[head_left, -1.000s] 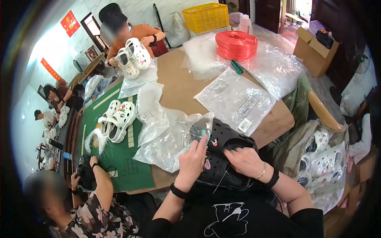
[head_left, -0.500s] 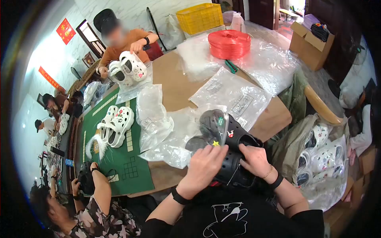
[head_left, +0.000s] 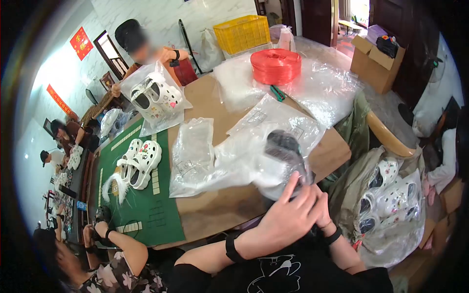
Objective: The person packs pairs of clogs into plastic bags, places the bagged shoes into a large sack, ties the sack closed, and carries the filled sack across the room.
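Observation:
A pair of black clogs (head_left: 283, 144) is largely inside a clear plastic bag (head_left: 264, 163) at the table's near edge, blurred by motion. My left hand (head_left: 288, 210) grips the bag over the clogs' near end, its index finger lying along the plastic. Close against it, my right hand (head_left: 321, 211) is closed at the bag's right edge; its fingers are partly hidden behind the left. Another flat plastic bag (head_left: 191, 151) lies to the left, and a printed one (head_left: 293, 119) lies beyond the clogs.
White clogs (head_left: 141, 163) with charms stand on a green mat (head_left: 168, 215). Across the table a person bags white clogs (head_left: 159, 97). Red twine (head_left: 276, 66) and green-handled scissors (head_left: 277, 93) lie at the back. A sack (head_left: 351, 183) of bagged clogs stands right; another person sits left.
The black clogs have gone deeper into the plastic bag and tilted more upright. My hands have come together at the right. The person across has lifted white clogs in a bag.

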A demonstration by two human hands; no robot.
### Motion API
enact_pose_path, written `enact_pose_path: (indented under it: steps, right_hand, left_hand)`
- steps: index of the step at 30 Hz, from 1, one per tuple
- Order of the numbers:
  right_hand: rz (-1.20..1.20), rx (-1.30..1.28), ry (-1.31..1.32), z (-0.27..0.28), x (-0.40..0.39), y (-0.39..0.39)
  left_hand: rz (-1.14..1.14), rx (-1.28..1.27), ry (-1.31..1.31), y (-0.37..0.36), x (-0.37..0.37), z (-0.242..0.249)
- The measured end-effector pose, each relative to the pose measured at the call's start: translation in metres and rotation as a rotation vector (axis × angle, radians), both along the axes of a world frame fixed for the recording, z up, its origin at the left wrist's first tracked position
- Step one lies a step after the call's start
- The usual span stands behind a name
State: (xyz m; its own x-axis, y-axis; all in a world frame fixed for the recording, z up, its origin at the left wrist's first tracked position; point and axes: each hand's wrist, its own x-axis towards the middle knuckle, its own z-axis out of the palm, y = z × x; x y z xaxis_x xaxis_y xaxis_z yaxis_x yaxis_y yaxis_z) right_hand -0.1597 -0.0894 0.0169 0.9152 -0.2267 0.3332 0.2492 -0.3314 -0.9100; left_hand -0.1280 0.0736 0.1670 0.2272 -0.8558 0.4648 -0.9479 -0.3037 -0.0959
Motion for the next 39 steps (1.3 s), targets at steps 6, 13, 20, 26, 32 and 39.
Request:
enact_pose_path:
  steps: [6, 13, 20, 26, 32, 39]
  right_hand:
    - [-0.031, -0.086, -0.043, 0.007, -0.015, -0.001]
    - [0.088, -0.048, 0.006, 0.007, -0.026, -0.003]
    - [0.159, -0.008, 0.042, 0.007, -0.029, -0.003]
    - [0.199, 0.034, 0.057, 0.006, -0.031, -0.002]
    - [0.203, 0.072, 0.067, 0.007, -0.028, 0.0]
    - [0.211, 0.135, 0.088, 0.007, -0.032, 0.0]
  left_hand:
    - [-0.033, -0.489, 0.137, -0.009, 0.007, -0.021]
    - [-0.067, -0.504, 0.519, -0.007, 0.019, -0.026]
    - [-0.034, -0.644, 0.492, -0.006, 0.042, -0.016]
    - [-0.091, -0.618, 0.514, -0.005, 0.049, -0.021]
    - [-0.184, -0.477, 0.081, 0.005, 0.037, -0.018]
    - [-0.224, -0.569, 0.252, 0.024, 0.041, -0.069]
